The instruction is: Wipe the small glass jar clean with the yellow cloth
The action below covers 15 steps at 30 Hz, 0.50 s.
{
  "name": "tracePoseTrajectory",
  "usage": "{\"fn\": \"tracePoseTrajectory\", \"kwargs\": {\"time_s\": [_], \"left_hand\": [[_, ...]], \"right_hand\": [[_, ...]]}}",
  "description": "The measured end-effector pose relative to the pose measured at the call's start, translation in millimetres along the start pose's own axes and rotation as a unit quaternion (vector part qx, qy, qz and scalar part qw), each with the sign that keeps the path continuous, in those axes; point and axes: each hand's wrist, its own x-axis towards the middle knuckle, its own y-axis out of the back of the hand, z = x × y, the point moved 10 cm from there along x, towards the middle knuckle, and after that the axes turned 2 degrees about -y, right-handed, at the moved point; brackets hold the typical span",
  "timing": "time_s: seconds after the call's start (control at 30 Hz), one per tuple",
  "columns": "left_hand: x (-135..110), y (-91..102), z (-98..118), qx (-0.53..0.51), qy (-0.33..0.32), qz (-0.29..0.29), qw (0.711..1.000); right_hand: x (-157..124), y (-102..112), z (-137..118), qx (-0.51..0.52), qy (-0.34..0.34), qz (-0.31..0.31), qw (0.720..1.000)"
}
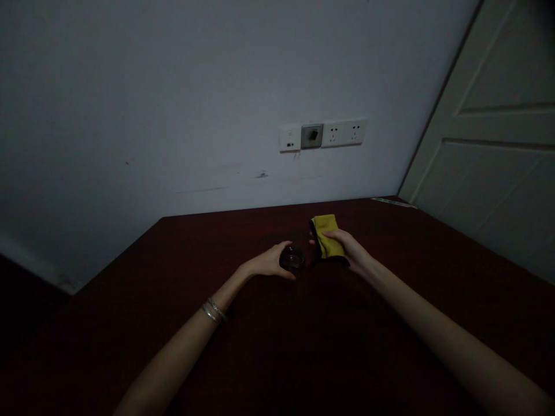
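Note:
My left hand (271,261) is curved round the near-left side of a small, dark, see-through glass bowl or ashtray (292,259), thumb in front and fingers behind. The glass stands on the dark red table (277,346); the dim light hides its exact kind. Just right of it, my right hand (347,245) grips a folded yellow cloth (328,234) with a black edge, the thumb on its face and fingertips showing at its left side. The cloth is held up beside the glass, apart from it. Two silvery bangles (213,310) sit on my left wrist.
Behind the table rises a pale wall (173,115) with a row of sockets and a switch (323,136). A panelled door (489,156) stands along the right side. A thin, light-coloured strip (392,202) lies at the table's far right corner.

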Motion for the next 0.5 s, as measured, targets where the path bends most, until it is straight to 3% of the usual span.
{"fn": "tracePoseTrajectory", "kwargs": {"time_s": [0.1, 0.17, 0.33, 0.4, 0.5], "left_hand": [[-1.0, -1.5, 1.4, -0.001, -0.003, -0.003, 1.000], [-1.6, -1.1, 0.1, -0.011, 0.004, 0.002, 1.000], [0.0, 11.1, -7.0, -0.107, 0.026, 0.087, 0.990], [1.6, 13.5, -10.9, -0.206, 0.034, 0.124, 0.970], [4.6, 8.1, -12.1, -0.335, 0.039, 0.144, 0.930]], "right_hand": [[1.0, -4.3, 2.1, -0.020, -0.003, -0.027, 0.999], [3.0, -1.3, 3.6, -0.094, 0.001, -0.023, 0.995], [8.5, 15.7, -4.2, -0.261, 0.038, 0.034, 0.964], [4.3, 12.7, -19.6, -0.305, 0.106, 0.055, 0.945], [-13.0, -10.3, -44.3, -0.396, 0.245, 0.064, 0.883]]}}
